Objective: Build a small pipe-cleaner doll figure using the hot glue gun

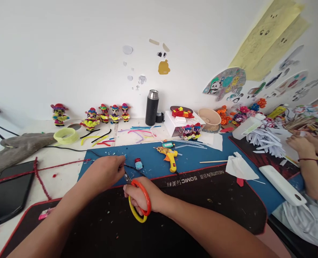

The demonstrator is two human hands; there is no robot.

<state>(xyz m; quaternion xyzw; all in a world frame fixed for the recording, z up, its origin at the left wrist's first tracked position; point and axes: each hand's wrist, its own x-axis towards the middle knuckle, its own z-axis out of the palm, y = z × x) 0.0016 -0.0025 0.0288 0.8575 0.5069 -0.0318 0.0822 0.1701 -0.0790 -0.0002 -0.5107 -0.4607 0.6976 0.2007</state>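
Far to the left of the left hand [105, 171] lies a dark tablet [8, 193], with a red pipe cleaner [40, 172] across the table beside it. The left hand pinches between its fingertips a thin dark pipe cleaner [130, 167], just above the blue mat [202, 157]. Directly below and right of it, the right hand [141, 197] is clenched through the orange and yellow handles of the scissors [137, 200], whose blades point up toward the pinched strand. Just beyond the right hand lies a small blue and red piece [138, 164]. Further right rests a yellow glue gun [169, 156]. At the far right, another person's hand [298, 145] touches white cut paper [266, 141].
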